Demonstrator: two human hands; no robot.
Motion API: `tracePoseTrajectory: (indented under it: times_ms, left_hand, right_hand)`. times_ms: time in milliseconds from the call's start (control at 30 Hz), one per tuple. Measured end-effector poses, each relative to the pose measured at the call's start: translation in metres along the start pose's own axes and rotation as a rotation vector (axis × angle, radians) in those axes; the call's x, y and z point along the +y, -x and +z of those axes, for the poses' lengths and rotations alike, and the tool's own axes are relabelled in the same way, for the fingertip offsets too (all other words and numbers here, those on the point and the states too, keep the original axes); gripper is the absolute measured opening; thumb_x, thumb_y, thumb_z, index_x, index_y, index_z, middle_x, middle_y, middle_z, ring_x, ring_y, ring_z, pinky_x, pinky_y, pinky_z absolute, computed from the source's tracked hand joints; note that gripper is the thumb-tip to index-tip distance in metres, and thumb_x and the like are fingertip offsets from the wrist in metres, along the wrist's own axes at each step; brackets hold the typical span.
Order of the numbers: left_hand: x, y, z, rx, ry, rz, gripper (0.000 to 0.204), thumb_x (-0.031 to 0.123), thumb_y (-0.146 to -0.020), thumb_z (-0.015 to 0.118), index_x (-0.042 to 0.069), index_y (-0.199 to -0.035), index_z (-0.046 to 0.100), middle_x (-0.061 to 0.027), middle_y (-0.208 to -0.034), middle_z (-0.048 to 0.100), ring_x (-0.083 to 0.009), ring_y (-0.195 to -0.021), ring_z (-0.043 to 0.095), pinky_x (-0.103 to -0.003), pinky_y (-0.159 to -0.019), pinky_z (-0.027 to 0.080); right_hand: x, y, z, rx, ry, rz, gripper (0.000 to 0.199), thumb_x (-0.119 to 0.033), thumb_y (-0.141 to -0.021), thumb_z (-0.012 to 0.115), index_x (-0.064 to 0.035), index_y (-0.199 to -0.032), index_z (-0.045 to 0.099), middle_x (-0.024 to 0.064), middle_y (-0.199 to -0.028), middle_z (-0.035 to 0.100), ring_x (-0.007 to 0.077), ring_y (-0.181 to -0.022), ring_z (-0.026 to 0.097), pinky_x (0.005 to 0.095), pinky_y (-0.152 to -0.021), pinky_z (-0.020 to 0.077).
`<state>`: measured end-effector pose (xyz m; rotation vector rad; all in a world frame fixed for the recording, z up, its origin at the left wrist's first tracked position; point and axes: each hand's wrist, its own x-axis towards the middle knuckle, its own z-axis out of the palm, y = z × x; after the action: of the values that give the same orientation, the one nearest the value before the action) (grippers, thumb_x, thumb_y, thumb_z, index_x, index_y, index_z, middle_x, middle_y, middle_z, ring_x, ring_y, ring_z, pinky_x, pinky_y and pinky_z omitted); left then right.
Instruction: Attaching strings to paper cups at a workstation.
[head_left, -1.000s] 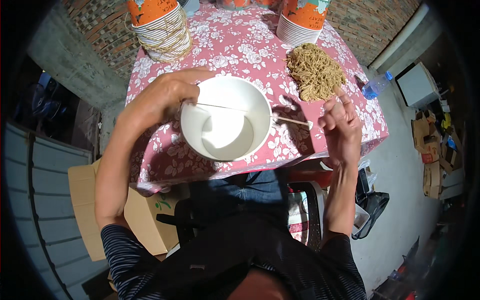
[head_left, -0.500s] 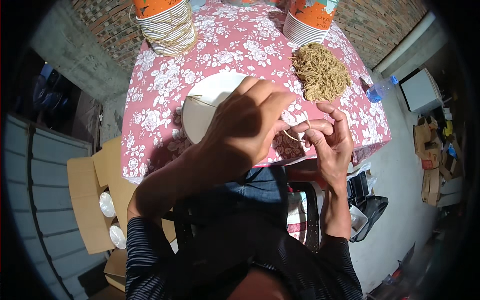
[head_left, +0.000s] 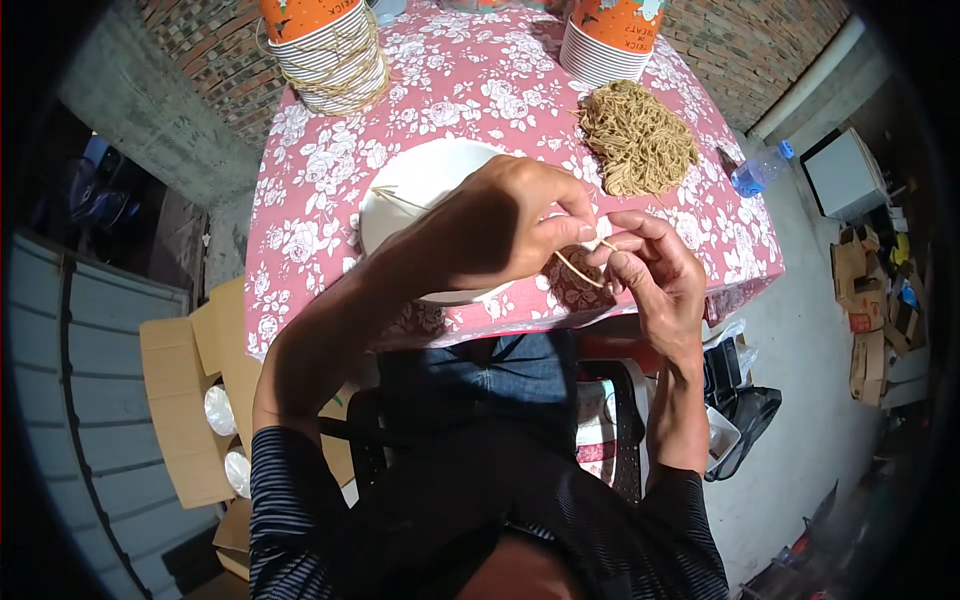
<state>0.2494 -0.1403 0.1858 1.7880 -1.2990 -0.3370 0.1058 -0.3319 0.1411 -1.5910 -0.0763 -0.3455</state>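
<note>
My left hand (head_left: 515, 220) reaches across a round white bowl-like container (head_left: 425, 165). Its thumb and forefinger pinch a tan cord (head_left: 577, 270) beside a small whitish bit that I cannot make out. Close by on the right, my right hand (head_left: 655, 275) has thumb and fingertips closed on the same cord. A slack bend of it hangs between the hands. Cord ends (head_left: 398, 200) also show over the container's left side. My left hand and forearm cover much of the container.
A heap of tan cords (head_left: 640, 140) lies at the right. Stacked orange and white buckets (head_left: 325, 55) wrapped in cord stand far left; another bucket stack (head_left: 608, 45) stands far right. A plastic bottle (head_left: 762, 170) is past the flowered tablecloth's (head_left: 300, 240) right edge. Open cardboard boxes (head_left: 185, 410) sit lower left.
My left thumb and forefinger have come together on the cord near my right fingertips. The right hand has stayed nearly in place, still holding the cord.
</note>
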Motion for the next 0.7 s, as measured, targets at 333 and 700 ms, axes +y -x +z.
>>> tracePoseTrajectory:
  times_ms: [333, 700]
  left_hand:
    - [-0.001, 0.006, 0.002, 0.032, -0.202, 0.238, 0.011, 0.006, -0.089, 0.072, -0.003, -0.089, 0.067, -0.0165, -0.097, 0.071, -0.0289, -0.087, 0.07, -0.04, -0.077, 0.055]
    - [0.027, 0.05, 0.028, 0.407, -0.545, 0.195, 0.049, 0.016, -0.078, 0.087, 0.004, -0.118, 0.061, -0.0141, -0.095, 0.063, -0.0355, -0.088, 0.064, -0.045, -0.08, 0.052]
  right_hand:
    - [-0.012, -0.009, 0.005, 0.017, 0.422, -0.126, 0.012, -0.003, -0.09, 0.077, 0.0014, -0.101, 0.079, 0.0017, -0.078, 0.066, 0.0071, -0.068, 0.055, 0.0246, -0.06, 0.0426]
    - [0.003, 0.0, 0.015, 0.235, 0.144, 0.035, 0.012, -0.005, -0.094, 0.076, 0.0046, -0.101, 0.078, -0.0043, -0.075, 0.068, -0.0013, -0.063, 0.05, 0.0161, -0.055, 0.036]
